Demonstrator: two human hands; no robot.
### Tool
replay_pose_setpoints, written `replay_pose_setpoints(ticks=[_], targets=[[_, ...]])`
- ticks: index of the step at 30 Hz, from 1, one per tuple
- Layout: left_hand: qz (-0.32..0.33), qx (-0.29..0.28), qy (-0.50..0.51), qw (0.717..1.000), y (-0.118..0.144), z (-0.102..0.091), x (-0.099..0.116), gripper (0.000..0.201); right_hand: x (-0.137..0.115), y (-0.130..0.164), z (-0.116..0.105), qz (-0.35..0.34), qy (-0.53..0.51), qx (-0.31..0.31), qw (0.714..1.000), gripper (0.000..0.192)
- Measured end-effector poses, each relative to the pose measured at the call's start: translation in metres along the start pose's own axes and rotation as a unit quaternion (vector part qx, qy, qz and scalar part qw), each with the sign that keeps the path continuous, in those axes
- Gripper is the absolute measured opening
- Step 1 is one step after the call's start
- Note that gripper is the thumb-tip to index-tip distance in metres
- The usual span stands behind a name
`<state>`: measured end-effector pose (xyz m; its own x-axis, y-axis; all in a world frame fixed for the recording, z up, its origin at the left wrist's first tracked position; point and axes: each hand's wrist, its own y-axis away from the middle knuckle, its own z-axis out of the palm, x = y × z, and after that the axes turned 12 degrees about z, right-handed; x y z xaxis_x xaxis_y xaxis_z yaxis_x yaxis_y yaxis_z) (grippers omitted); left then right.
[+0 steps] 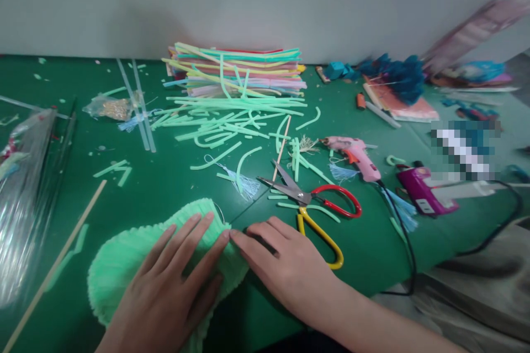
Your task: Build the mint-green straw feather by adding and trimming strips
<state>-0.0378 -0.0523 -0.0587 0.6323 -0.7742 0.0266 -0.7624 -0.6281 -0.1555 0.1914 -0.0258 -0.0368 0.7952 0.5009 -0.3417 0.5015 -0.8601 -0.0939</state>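
A pale wall [124, 11] stands behind a green bench [165, 187] that carries everything. At the near edge lies the fuzzy light-green piece [120, 259], wide and ribbed, below and left of the middle. The left hand [169, 276] lies across it, its grip unclosed, fingers stretched out and pressing on the ribs. The right hand [290, 265] touches the same piece at its upper right edge, thumb tucked below the forefinger; whether this grip is pinched on anything I cannot tell. At the back, against the wall, rests a many-coloured bundle of pipe cleaners [240, 74], with loose green stems [248, 103] scattered just in front. A long wooden stick [60, 259] slants down the left side. Scissors [304, 197], one handle red and the other yellow, lie with blades parted just beyond the right hand. Further right are a pink glue gun [351, 154] and a purple tool [424, 190]. A blue tassel [246, 186] lies near the scissor tips. Smallest is the purple tool's white label [425, 206], its marks too small to read.
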Motion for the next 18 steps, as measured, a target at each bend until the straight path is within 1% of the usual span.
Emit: replay_pose_setpoints(ticks=[3,5,8,10,12,14,18], targets=[[0.006,0.005,-0.023,1.0,-0.002,0.0,0.001,0.061,0.005,0.006,-0.005,0.024,-0.057,-0.022,0.998,0.026],[0.024,0.003,-0.043,0.999,-0.004,-0.001,0.001,0.06,0.007,0.01,-0.007,0.036,-0.082,-0.034,0.995,0.025],[0.051,0.003,-0.056,0.997,-0.007,-0.003,-0.002,0.057,0.01,0.017,-0.007,0.034,-0.091,-0.031,0.995,0.03],[0.061,0.008,-0.043,0.997,-0.009,-0.003,-0.004,0.054,0.012,0.02,-0.007,0.03,-0.088,-0.03,0.995,0.033],[0.065,0.02,-0.021,0.997,-0.01,-0.002,-0.004,0.052,0.013,0.021,-0.007,0.023,-0.085,-0.027,0.996,0.03],[0.066,0.021,-0.002,0.998,-0.01,0.0,-0.004,0.053,0.015,0.02,-0.006,0.008,-0.081,-0.015,0.997,0.022],[0.067,-0.011,0.001,0.998,-0.007,0.002,-0.004,0.058,0.018,0.016,-0.004,-0.04,-0.055,0.025,0.997,0.013]])
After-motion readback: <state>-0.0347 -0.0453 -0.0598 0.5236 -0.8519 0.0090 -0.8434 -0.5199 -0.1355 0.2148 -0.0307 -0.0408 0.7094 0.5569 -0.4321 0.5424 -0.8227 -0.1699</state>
